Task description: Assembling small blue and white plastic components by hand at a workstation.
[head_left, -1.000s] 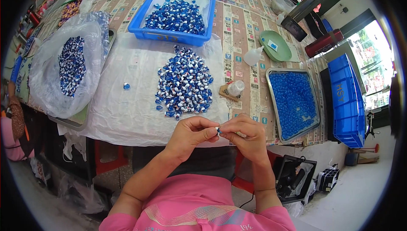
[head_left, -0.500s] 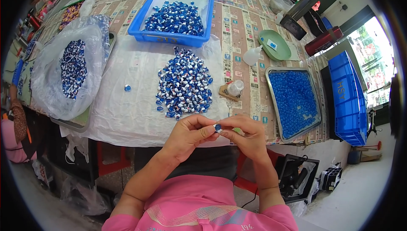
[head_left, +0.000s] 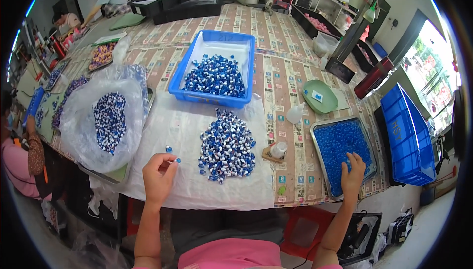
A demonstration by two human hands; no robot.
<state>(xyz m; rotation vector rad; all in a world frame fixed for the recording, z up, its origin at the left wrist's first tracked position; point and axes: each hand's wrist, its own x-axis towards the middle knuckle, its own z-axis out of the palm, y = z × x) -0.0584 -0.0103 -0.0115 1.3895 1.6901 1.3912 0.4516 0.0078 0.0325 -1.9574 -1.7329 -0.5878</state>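
Observation:
My left hand (head_left: 158,178) is over the white sheet, thumb and index finger pinched on a small blue bead (head_left: 178,160). Just beyond those fingertips lies a single blue-and-white bead (head_left: 169,148). Over the right part of a metal tray (head_left: 316,130) of clear blue beads (head_left: 335,145), my right hand (head_left: 353,173) has its fingers apart, with nothing seen in them. A pile of blue-and-white beads (head_left: 226,145) lies on the white sheet (head_left: 148,170) between my hands. Behind it stands a blue plastic bin (head_left: 211,100) holding more of them.
A clear plastic bag (head_left: 74,121) of beads sits at the left. Right of the pile are a small jar (head_left: 279,149) on a wooden block, a white squeeze bottle (head_left: 295,113) and a green plate (head_left: 335,102). A blue crate (head_left: 406,136) stands at the far right. Other people work at the far left.
My hands, together at a bead before, have parted: the left moved left to the lone bead, the right moved over the metal tray. The view has tilted up.

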